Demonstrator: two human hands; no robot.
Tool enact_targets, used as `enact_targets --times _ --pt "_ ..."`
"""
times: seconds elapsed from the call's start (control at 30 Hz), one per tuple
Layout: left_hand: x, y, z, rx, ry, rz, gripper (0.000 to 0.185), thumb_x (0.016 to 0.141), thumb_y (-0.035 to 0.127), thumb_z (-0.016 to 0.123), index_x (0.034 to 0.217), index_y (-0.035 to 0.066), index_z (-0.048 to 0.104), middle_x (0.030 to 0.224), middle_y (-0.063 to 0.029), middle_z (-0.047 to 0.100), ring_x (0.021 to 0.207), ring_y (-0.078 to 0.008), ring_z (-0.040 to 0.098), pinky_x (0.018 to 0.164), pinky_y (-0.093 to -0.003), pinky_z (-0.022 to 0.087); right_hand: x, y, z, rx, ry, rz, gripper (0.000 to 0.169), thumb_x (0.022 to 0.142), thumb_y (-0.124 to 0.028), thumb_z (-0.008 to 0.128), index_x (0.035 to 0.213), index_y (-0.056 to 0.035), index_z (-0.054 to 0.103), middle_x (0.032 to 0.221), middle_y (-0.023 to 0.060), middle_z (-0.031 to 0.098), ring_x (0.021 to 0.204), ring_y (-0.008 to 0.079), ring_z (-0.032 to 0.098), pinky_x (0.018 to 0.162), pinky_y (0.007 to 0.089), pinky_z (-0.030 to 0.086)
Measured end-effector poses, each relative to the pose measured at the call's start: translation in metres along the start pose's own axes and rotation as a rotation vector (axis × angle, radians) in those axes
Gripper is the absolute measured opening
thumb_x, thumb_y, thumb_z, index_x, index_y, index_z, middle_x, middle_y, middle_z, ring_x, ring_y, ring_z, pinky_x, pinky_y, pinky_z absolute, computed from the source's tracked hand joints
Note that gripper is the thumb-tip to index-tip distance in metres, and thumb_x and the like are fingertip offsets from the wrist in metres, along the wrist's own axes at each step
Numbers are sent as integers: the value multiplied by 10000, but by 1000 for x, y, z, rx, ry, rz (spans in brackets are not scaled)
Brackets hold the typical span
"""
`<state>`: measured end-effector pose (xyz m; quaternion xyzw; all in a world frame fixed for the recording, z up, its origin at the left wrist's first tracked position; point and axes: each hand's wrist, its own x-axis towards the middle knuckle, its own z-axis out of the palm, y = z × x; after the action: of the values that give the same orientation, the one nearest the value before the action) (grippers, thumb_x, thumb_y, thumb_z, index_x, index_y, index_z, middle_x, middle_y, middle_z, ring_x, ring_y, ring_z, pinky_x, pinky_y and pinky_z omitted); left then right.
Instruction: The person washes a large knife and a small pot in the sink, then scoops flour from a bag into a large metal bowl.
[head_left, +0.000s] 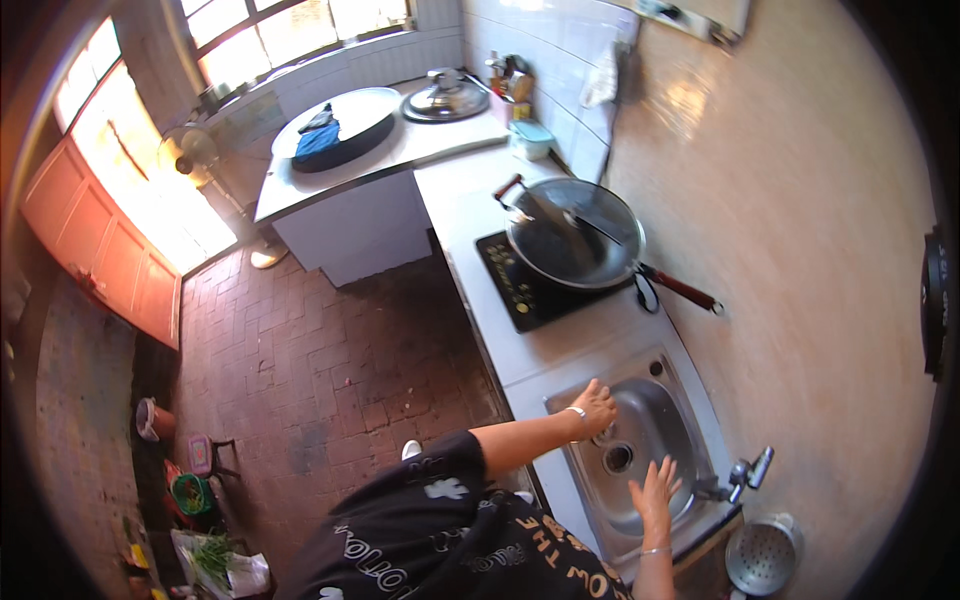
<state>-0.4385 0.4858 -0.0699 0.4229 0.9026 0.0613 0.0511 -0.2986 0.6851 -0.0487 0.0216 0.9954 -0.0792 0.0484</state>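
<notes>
Both hands are over a stainless steel sink (694, 420) set in a white counter. My left hand (596, 409), with a bracelet at the wrist, is above the sink's near left part, holding nothing, its fingers somewhat apart. My right hand (655, 491) hangs over the right part of the basin, fingers spread and nothing in it. Between the hands lies the drain (618, 458). Just right of my right hand a metal faucet (742, 476) stands at the sink's edge. Whether water runs cannot be told.
Left of the sink, a lidded wok (574, 232) sits on a black induction cooktop (517, 300), its wooden handle (686, 291) reaching toward the wall. A perforated metal strainer (761, 555) hangs beyond the counter's end. Farther off are a large round pan (360, 112), a metal lid (446, 101) and a lidded container (531, 140).
</notes>
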Motion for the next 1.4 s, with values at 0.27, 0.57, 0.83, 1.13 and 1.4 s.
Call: enact_targets --times 0.27,0.57,0.83,1.13,1.4 --pt "-282 -168 16 -547 267 -615 283 739 206 490 955 37 560 995 -160 537 953 -325 495 810 -381 415 64 -138 22 253 147 -214 439 752 -181 562 1142 -24 434 1262 182 332 1182 346 283 942 483 220" --pt "-626 -278 15 -2017 1393 -1285 313 813 267 502 1063 79 510 968 -79 572 873 -242 571 711 -362 472 181 -345 42 287 196 -487 436 724 -156 590 1119 -32 454 1251 180 343 1184 336 288 923 490 230" --pt "-735 -316 116 -552 933 -1988 229 655 139 542 831 13 613 750 -129 619 703 -230 593 656 -326 469 297 -494 34 293 198 -599 395 725 -180 582 1079 -32 486 1218 189 374 1159 331 317 904 481 249" --pt "-688 -400 92 -1421 1308 -2272 106 764 97 465 853 83 522 643 -33 497 467 -138 479 364 -293 417 458 -688 57 413 108 -799 416 738 -254 577 1095 -60 491 1217 165 388 1168 294 326 896 455 273" --pt "-686 -594 0 -1365 1428 -1852 116 818 143 521 923 96 538 761 -8 564 609 -105 553 423 -240 437 544 -848 47 451 43 -1010 402 755 -241 557 1094 -37 486 1225 187 382 1173 307 317 921 430 258"
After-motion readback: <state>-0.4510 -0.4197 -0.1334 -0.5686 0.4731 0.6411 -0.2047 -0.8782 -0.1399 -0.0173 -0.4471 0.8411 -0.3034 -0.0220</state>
